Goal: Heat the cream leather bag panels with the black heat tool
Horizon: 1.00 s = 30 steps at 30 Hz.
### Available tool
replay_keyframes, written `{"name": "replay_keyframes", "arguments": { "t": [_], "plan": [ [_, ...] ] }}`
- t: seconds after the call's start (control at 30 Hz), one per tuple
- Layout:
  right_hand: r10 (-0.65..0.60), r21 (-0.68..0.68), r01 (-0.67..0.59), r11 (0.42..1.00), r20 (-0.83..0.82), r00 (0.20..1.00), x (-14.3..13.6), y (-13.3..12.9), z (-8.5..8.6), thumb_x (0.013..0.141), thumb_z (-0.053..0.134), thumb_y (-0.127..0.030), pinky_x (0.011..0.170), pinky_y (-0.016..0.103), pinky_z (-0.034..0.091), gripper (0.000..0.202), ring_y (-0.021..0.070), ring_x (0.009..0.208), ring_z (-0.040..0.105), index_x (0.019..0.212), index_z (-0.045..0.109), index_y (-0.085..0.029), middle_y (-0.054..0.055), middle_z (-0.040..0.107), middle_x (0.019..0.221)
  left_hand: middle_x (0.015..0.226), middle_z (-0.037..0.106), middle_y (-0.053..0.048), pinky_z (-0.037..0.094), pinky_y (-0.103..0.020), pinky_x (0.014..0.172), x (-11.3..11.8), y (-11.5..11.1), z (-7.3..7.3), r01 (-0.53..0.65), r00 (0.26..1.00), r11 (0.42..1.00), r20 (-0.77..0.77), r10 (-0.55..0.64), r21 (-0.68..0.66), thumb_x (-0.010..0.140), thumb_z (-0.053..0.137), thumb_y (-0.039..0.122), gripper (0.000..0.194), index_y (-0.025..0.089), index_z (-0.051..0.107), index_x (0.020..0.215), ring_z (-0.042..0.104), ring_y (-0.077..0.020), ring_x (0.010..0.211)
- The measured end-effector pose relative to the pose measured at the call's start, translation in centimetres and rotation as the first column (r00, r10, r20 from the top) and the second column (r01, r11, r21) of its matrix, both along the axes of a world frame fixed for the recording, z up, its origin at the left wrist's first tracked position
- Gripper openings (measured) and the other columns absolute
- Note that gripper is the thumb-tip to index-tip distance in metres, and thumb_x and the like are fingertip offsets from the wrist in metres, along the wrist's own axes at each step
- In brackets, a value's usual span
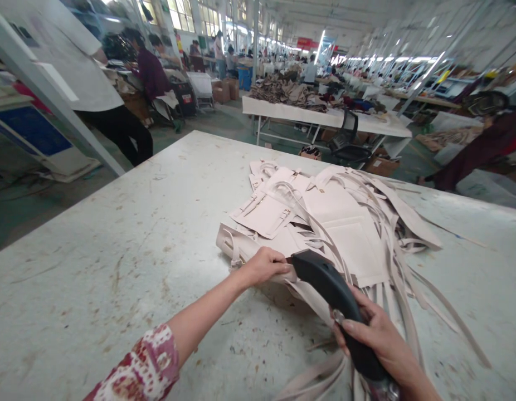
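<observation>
A heap of pale pink bag panels with long straps (325,217) lies on a worn white table (116,250). My left hand (264,266) grips the near edge of one pale panel at the front of the heap. My right hand (381,340) is closed around the handle of a black hand-held tool (331,289). The tool's nose points up and left, almost touching the panel edge beside my left fingers. Loose straps trail off the heap toward the near right edge of the table.
Another white table (325,118) with a pile of brown material (287,92) stands behind. A person in a white top (95,83) stands at the left, others work farther back. A slanted metal post (53,94) crosses the left. Cardboard boxes (381,165) sit on the floor.
</observation>
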State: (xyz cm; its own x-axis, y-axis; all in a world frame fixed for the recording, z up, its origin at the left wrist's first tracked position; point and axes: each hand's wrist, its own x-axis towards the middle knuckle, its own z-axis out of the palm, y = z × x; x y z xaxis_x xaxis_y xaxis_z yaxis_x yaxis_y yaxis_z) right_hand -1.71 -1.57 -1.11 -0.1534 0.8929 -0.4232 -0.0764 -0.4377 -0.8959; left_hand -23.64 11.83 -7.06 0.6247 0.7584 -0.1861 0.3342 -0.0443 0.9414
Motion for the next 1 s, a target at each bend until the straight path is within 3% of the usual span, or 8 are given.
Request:
{"name": "replay_keyframes", "arguments": {
  "t": [0.1, 0.17, 0.23, 0.3, 0.5, 0.73, 0.83, 1.0],
  "plan": [
    [-0.06, 0.037, 0.053, 0.998, 0.199, 0.978, 0.4, -0.8, 0.0, 0.067, 0.064, -0.032, 0.045, 0.021, 0.045, 0.082, 0.0118, 0.05, 0.053, 0.134, 0.019, -0.021, 0.0, 0.064, 0.069, 0.039, 0.035, 0.008, 0.027, -0.016, 0.036, -0.2, 1.3, -0.2, 0.03, 0.997, 0.993, -0.067, -0.037, -0.112, 0.068, 0.053, 0.03, 0.02, 0.013, 0.055, 0.056, 0.036, -0.0053, 0.035],
    [-0.034, 0.075, 0.008, 0.997, 0.359, 0.933, 0.4, -1.9, 0.1, 0.066, 0.064, -0.027, 0.062, 0.024, 0.052, 0.075, 0.0186, 0.076, 0.062, 0.132, 0.029, -0.023, 0.004, 0.067, 0.091, 0.038, 0.038, 0.007, 0.03, -0.017, 0.034, -0.1, 2.2, -0.4, 0.039, 0.993, 0.983, -0.105, -0.059, -0.181, 0.066, 0.052, 0.028, 0.017, 0.014, 0.055, 0.058, 0.039, -0.0069, 0.033],
    [0.012, 0.121, -0.079, 0.989, 0.47, 0.883, 0.0, -2.9, 0.0, 0.063, 0.063, -0.02, 0.087, 0.03, 0.046, 0.067, 0.0256, 0.11, 0.05, 0.126, 0.041, -0.024, 0.005, 0.058, 0.118, 0.039, 0.039, 0.007, 0.032, -0.017, 0.033, 0.1, 2.8, -0.5, 0.046, 0.987, 0.971, -0.14, -0.081, -0.233, 0.066, 0.051, 0.028, 0.015, 0.014, 0.056, 0.061, 0.041, -0.0077, 0.032],
    [0.049, 0.163, -0.161, 0.973, 0.54, 0.84, -0.9, -3.7, -0.2, 0.063, 0.06, -0.015, 0.098, 0.036, 0.036, 0.064, 0.0271, 0.122, 0.036, 0.125, 0.043, -0.024, 0.002, 0.048, 0.128, 0.039, 0.039, 0.007, 0.032, -0.017, 0.033, 0.3, 3.3, -0.3, 0.059, 0.978, 0.964, -0.176, -0.108, -0.26, 0.066, 0.052, 0.029, 0.016, 0.014, 0.057, 0.064, 0.04, -0.0073, 0.031],
    [0.096, 0.263, -0.387, 0.884, 0.707, 0.701, -4.8, -3.9, -1.0, 0.068, 0.049, -0.012, 0.093, 0.033, 0.04, 0.066, 0.023, 0.117, 0.043, 0.131, 0.031, -0.022, 0.005, 0.047, 0.129, 0.041, 0.044, 0.006, 0.032, -0.018, 0.036, 1.0, 3.9, 1.7, 0.17, 0.929, 0.966, -0.295, -0.224, -0.197, 0.064, 0.054, 0.024, 0.012, 0.014, 0.062, 0.066, 0.038, -0.0068, 0.035],
    [0.096, 0.249, -0.478, 0.842, 0.803, 0.588, -6.7, -3.9, -1.3, 0.071, 0.042, -0.013, 0.072, 0.025, 0.052, 0.067, 0.0217, 0.093, 0.061, 0.134, 0.02, -0.016, 0.012, 0.057, 0.112, 0.033, 0.033, 0.004, 0.036, -0.026, 0.057, 3.6, 4.6, 4.5, 0.258, 0.871, 0.964, -0.448, -0.201, 0.069, 0.049, 0.065, 0.009, 0.025, 0.016, 0.046, 0.034, 0.047, -0.0156, 0.054],
    [0.124, 0.199, -0.501, 0.842, 0.834, 0.538, -7.2, -4.1, -1.6, 0.07, 0.04, -0.012, 0.062, 0.028, 0.053, 0.07, 0.0218, 0.076, 0.064, 0.135, 0.017, -0.017, 0.012, 0.06, 0.097, 0.033, 0.03, 0.004, 0.033, -0.026, 0.06, 4.1, 4.9, 4.8, 0.287, 0.88, 0.95, -0.425, -0.212, 0.119, 0.048, 0.066, 0.009, 0.029, 0.017, 0.042, 0.032, 0.045, -0.0153, 0.056],
    [0.06, 0.2, -0.457, 0.867, 0.868, 0.494, -9.4, -3.2, -1.7, 0.073, 0.037, -0.014, 0.064, 0.038, 0.053, 0.069, 0.0245, 0.071, 0.063, 0.136, 0.012, -0.018, 0.011, 0.057, 0.088, 0.035, 0.037, 0.006, 0.028, -0.022, 0.051, 3.1, 5.5, 3.6, 0.312, 0.902, 0.95, -0.318, -0.292, 0.012, 0.056, 0.063, 0.013, 0.022, 0.015, 0.05, 0.038, 0.037, -0.0086, 0.045]
  ]
}}
